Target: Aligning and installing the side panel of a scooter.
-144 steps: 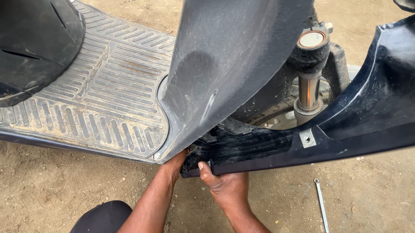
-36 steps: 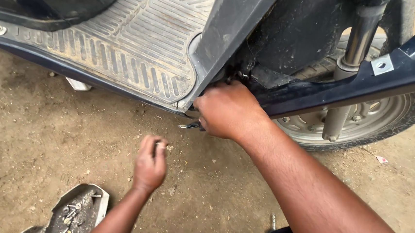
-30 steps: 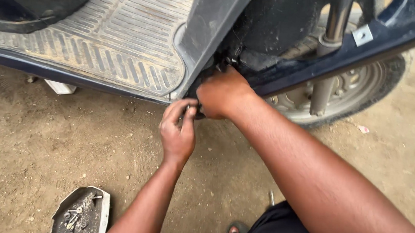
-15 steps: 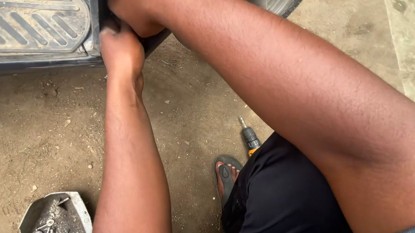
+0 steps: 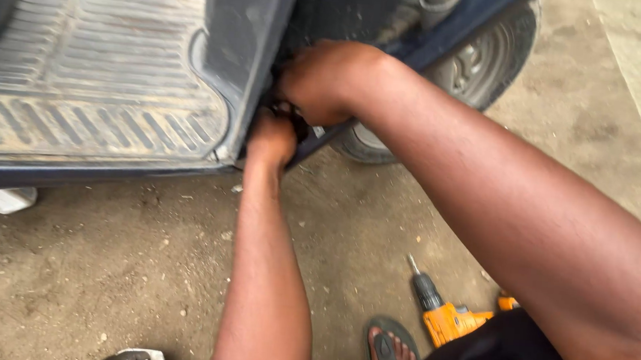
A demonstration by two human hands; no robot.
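Head view: my two hands meet at the lower edge of the scooter's grey front panel (image 5: pixel 243 54), where it joins the ribbed floorboard (image 5: pixel 95 74). My right hand (image 5: pixel 327 79) is curled into a fist-like grip against the dark gap behind that panel; something small and dark shows just under it, but I cannot tell what it is or whether my fingers have hold of it. My left hand (image 5: pixel 271 135) comes up from below, its fingers tucked under the panel's edge and hidden, so I cannot tell how far its grip is closed. The two hands touch each other. Behind my right wrist runs a dark blue body panel (image 5: pixel 451 31), and beyond it the front wheel (image 5: pixel 486 64). On the dirt ground (image 5: pixel 103 277) near my sandalled foot (image 5: pixel 391 354) lies an orange cordless drill (image 5: pixel 446 313), well apart from both hands.
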